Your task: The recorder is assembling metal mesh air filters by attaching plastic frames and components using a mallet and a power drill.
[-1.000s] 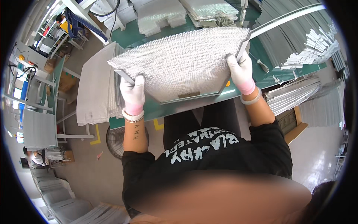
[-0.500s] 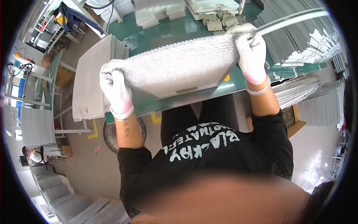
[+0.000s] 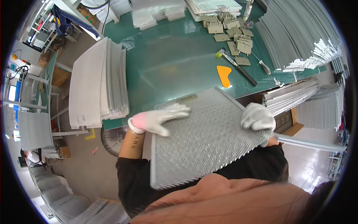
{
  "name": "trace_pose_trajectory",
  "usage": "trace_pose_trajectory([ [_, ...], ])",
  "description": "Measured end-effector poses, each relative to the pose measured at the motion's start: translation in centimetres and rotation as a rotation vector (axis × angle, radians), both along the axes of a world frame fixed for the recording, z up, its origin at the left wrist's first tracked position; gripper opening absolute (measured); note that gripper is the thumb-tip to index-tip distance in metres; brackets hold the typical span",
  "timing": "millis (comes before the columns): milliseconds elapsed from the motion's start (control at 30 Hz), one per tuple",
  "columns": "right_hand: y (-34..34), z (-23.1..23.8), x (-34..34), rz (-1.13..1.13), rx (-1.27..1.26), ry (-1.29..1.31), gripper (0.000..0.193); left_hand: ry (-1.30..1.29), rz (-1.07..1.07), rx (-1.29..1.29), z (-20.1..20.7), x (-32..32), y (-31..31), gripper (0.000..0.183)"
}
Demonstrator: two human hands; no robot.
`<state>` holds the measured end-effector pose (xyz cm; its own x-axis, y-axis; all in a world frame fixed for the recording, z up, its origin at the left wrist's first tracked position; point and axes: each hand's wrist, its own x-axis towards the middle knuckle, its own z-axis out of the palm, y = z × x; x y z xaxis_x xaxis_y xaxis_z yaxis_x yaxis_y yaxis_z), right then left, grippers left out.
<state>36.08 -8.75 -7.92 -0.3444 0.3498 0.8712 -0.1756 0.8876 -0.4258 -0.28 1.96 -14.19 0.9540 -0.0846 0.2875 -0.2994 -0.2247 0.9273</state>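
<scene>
A silvery mesh filter panel [image 3: 209, 134] leans toward my body, its far edge by the front of the green table. Metal framing runs along some of its sides, and a small beige tab [image 3: 186, 98] sits at the far edge. My left hand [image 3: 160, 117], in a white and pink glove, lies over the panel's left part with fingers stretched and slightly blurred. My gloved right hand [image 3: 258, 118] is closed over the panel's right edge. From beneath that hand a pale metal frame strip [image 3: 309, 142] sticks out to the right; how it joins the panel is hidden.
On the green table [image 3: 167, 63] lie an orange scraper [image 3: 223, 75], a hammer [image 3: 240, 69], a screwdriver [image 3: 263, 64] and a pile of beige plates [image 3: 233, 31]. Mesh sheets [image 3: 99, 82] are stacked at left, metal strips [image 3: 298, 37] at right. A floor fan [image 3: 113, 141] stands below.
The panel has come down from above the table toward my body and turned over, with the beige tab now at its far edge. My left hand has released its edge and flattened.
</scene>
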Motion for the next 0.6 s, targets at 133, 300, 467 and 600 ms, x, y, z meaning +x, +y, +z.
trace_pose_trajectory([
  [133,-1.4,-2.6,-0.4,-0.01,0.07,0.093,0.052,0.46,0.243,0.349,-0.7,1.7,-0.6,0.094],
  [300,-0.7,-1.4,-0.2,-0.057,0.05,0.087,0.048,0.507,0.29,0.305,-0.2,2.8,0.2,0.099],
  [467,3.2,2.5,-1.1,-0.223,-0.162,0.026,0.03,-0.294,-0.115,-0.023,6.4,-2.2,-0.6,0.11],
  [600,7.8,6.4,-3.1,-0.43,-0.373,0.076,0.023,-0.607,1.035,0.263,9.4,-2.7,-3.7,0.034],
])
